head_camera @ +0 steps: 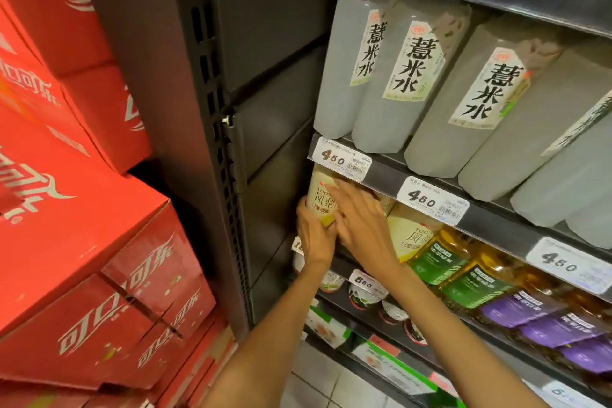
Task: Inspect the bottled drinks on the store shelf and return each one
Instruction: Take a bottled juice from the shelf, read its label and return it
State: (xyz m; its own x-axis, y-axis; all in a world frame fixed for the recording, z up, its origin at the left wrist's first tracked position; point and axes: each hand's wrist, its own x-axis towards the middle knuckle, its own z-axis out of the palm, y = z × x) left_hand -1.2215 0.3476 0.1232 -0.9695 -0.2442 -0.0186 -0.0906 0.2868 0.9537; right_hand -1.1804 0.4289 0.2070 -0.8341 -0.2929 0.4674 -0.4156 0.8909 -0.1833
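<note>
Biggest thing in view: the stacked red Coca-Cola cartons filling your left side, white 可口可乐 script all over them. Next, the dark shelf unit, with a row of tall grey 薏米水 bottles on the upper shelf and price tags reading 4.50 along its front edge.

Your target is the pale yellow pineapple juice bottle, label reading 100% 凤梨, at the far left end of the shelf below, right against the upright. Your left hand is curled round its lower body, while your right hand lies on its front with fingers spread and fairly straight, more steadying than gripping.

It looks like a full plastic bottle, so I'd guess moderately heavy, stiff, with a slick sleeve. Hold it at mid-body, below the label's top.
</note>
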